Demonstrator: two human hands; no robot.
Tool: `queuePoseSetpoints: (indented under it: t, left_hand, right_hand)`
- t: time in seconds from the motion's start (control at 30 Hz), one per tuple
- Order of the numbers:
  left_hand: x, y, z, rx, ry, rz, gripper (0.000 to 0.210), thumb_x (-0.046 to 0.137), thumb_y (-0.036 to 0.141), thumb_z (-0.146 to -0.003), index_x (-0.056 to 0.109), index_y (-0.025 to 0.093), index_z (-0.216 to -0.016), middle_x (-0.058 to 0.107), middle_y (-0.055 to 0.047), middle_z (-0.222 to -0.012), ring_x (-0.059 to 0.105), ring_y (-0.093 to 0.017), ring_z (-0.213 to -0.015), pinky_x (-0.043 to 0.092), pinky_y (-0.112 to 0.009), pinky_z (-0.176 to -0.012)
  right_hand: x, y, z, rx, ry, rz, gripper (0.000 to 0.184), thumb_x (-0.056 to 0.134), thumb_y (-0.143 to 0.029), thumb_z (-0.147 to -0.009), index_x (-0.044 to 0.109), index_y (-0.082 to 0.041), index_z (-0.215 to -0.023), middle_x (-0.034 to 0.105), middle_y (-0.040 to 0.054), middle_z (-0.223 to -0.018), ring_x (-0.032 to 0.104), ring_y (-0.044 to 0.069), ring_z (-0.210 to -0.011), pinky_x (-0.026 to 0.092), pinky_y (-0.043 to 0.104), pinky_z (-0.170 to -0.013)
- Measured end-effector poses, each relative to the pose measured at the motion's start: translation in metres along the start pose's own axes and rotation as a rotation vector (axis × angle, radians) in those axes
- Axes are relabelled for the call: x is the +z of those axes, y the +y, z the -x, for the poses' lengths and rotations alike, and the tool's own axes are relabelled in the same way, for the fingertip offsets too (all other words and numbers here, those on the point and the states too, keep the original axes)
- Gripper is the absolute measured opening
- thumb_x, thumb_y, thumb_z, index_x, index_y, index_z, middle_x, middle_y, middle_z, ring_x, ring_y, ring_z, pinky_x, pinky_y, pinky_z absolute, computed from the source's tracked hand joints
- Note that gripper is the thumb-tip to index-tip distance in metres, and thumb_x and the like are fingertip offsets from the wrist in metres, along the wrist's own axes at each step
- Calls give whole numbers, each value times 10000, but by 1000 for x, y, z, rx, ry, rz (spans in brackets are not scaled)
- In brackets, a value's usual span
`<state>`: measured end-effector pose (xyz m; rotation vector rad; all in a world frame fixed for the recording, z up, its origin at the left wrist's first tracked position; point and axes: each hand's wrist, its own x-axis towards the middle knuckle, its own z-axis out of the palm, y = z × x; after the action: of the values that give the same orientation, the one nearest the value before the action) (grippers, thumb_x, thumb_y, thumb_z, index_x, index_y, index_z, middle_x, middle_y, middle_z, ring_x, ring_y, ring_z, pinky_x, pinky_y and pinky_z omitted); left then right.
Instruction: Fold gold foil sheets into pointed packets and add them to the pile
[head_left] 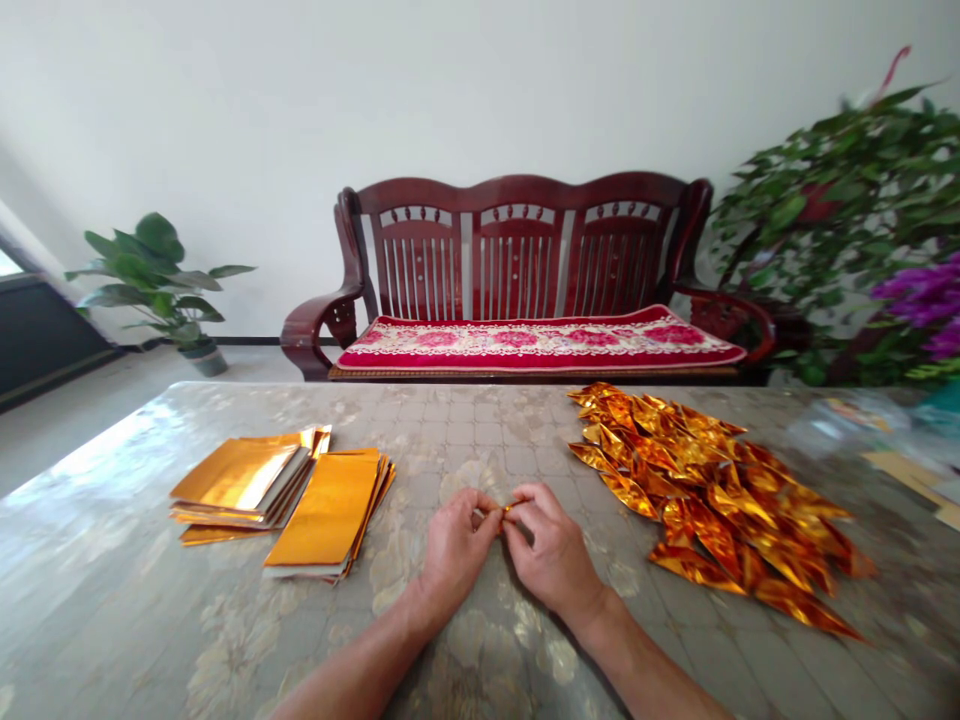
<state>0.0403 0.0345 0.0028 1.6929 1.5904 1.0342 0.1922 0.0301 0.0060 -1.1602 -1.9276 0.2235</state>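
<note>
My left hand (461,535) and my right hand (547,545) meet over the middle of the table, each with thumb and fingers pinched. Between their fingertips a small bit of gold foil paper (509,508) shows; most of it is hidden by the fingers. To the left lie two stacks of flat gold foil sheets, one stack (236,475) beside the other stack (326,510), which is slightly fanned. On the right spreads a heap of folded gold foil pieces (705,490) with pointed ends.
A patterned cloth (225,650) covers the table (465,420). Clear plastic wrapping (847,420) and tan card pieces (911,480) lie at the far right. Beyond the table stands a dark red wooden bench (517,240), with potted plants (161,275) to the left and leafy greenery (832,200) to the right.
</note>
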Motion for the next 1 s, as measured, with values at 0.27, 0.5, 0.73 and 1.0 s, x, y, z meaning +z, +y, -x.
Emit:
queuePoseSetpoints:
  t: [0.27, 0.5, 0.73, 1.0]
  left_hand:
    - [0, 2, 2, 47, -11, -16, 147, 563, 295, -860, 637, 199, -776, 675, 11, -762, 604, -119, -614, 401, -223, -599]
    - [-4, -9, -15, -77, -120, 218, 131, 598, 305, -797, 637, 188, -754, 701, 13, -685, 644, -147, -617, 442, -225, -584]
    - [-5, -17, -20, -120, -152, 336, 161, 642, 331, -725, 637, 171, -735, 697, 4, -651, 632, -144, -593, 449, -223, -560]
    - [-11, -8, -18, -147, -245, 474, 281, 585, 457, -825, 579, 188, -906, 695, -6, -716, 652, -158, -628, 498, -244, -564]
  right_hand:
    - [5, 3, -1, 39, 3, 18, 170, 518, -97, -828, 610, -209, -739, 657, 77, -958, 654, 191, -865, 522, 292, -774]
    - [-13, 11, -6, 111, -73, -120, 152, 473, -212, -935, 623, -230, -921, 718, 51, -921, 679, 195, -869, 523, 306, -798]
    - [-25, 38, -8, 103, -176, -222, 233, 475, -140, -905, 589, -234, -1085, 714, 37, -1017, 680, 180, -903, 529, 319, -826]
    - [-26, 33, -9, -167, -185, -195, 207, 481, -117, -937, 649, -238, -955, 661, 35, -899, 641, 164, -854, 522, 284, -762]
